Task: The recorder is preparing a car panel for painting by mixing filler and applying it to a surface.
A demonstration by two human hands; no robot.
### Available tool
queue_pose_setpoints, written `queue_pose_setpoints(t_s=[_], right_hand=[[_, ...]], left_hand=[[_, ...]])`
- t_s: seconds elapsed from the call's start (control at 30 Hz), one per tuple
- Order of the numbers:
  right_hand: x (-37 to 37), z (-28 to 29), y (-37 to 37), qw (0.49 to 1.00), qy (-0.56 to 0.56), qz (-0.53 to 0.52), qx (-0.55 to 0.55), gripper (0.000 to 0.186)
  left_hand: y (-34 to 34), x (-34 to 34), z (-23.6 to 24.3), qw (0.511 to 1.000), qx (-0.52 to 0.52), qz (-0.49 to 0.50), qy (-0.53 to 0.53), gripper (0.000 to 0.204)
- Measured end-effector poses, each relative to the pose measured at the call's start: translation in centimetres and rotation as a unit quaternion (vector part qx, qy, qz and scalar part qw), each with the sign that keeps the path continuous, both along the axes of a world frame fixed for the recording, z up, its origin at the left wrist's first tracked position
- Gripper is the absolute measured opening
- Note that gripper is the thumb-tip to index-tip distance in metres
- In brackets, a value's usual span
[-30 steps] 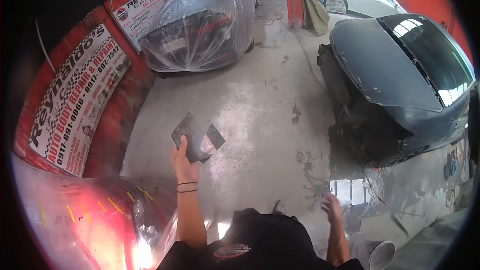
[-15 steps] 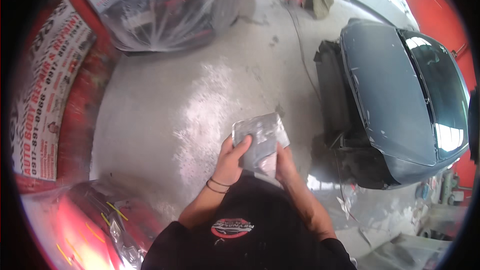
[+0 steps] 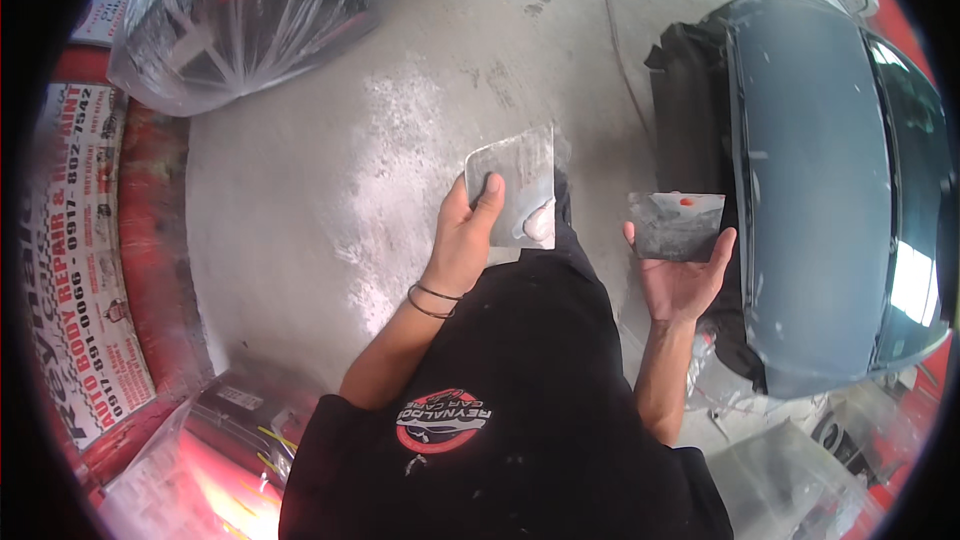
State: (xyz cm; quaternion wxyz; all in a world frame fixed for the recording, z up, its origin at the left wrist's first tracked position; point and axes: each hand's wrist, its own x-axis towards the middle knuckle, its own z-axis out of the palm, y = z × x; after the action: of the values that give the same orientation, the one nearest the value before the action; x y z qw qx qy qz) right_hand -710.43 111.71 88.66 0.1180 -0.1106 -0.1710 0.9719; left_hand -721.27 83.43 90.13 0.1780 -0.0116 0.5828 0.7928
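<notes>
In the head view, the left hand (image 3: pixel 462 235) grips a grey plate (image 3: pixel 516 172), thumb on top, a pale putty dollop (image 3: pixel 539 223) near its lower right corner. The right hand (image 3: pixel 678 287), beside the plate half a second ago, has moved clear, holding a dark rectangular spreader (image 3: pixel 678 232); plate and spreader are now apart.

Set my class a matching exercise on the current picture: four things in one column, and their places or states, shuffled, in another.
Things
1. Dark wristbands
2. Paler plate
3. Darker plate
4. Grey car

Places or states
A. Along the picture's right side
B. In the left hand, bearing a pale lump
C. Around the left wrist
D. In the right hand, with a red spot

Pairs: 1-C, 2-B, 3-D, 4-A
</notes>
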Motion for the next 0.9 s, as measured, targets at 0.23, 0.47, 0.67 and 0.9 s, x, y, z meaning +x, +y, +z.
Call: queue_pose_setpoints(t_s=[0.23,0.47,0.67,0.9], right_hand=[[-34.0,4.7,10.7,0.651,0.069,0.088,0.751,0.041],[-58.8,7.8,15.9,0.541,0.203,0.112,0.809,0.041],[-77.3,8.0,20.9,0.507,0.211,0.150,0.822,0.037],[-101.5,7.4,25.9,0.510,0.184,0.135,0.829,0.037]], left_hand=[[13.5,-26.4,4.9,0.954,-0.280,0.002,0.110,0.044],[23.1,-47.6,8.1,0.951,-0.271,0.083,0.125,0.036],[28.1,-69.2,7.3,0.943,-0.281,0.107,0.145,0.030],[33.6,-101.1,7.8,0.955,-0.139,0.208,0.162,0.036]])
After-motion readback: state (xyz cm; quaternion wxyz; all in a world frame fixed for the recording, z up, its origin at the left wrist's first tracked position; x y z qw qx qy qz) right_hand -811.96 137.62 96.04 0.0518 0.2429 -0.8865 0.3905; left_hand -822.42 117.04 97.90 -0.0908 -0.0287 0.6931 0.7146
